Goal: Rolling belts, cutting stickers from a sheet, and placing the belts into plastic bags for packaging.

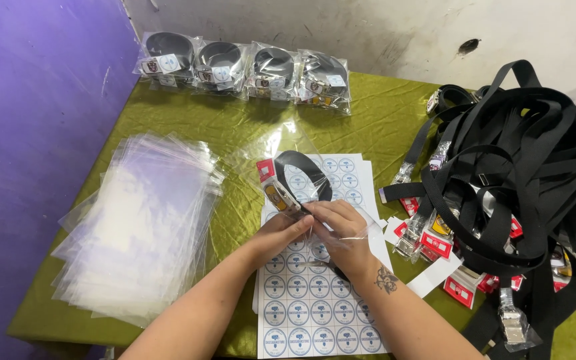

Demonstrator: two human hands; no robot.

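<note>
Coiled black belt (303,175), seemingly inside clear bag (281,150).

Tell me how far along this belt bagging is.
Done: four bagged belts lie at the table's back. In hand: left hand and right hand close a clear bag around a coiled belt. Left: the loose belt heap and empty bags.

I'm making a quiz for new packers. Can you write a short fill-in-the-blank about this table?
1. Both hands, left hand and right hand, hold a clear bag containing a coiled ____.
2. Under the hands lies a sheet of round ____.
3. The stack of empty bags lies on the person's ____ side.

Missing: belt; stickers; left
</note>
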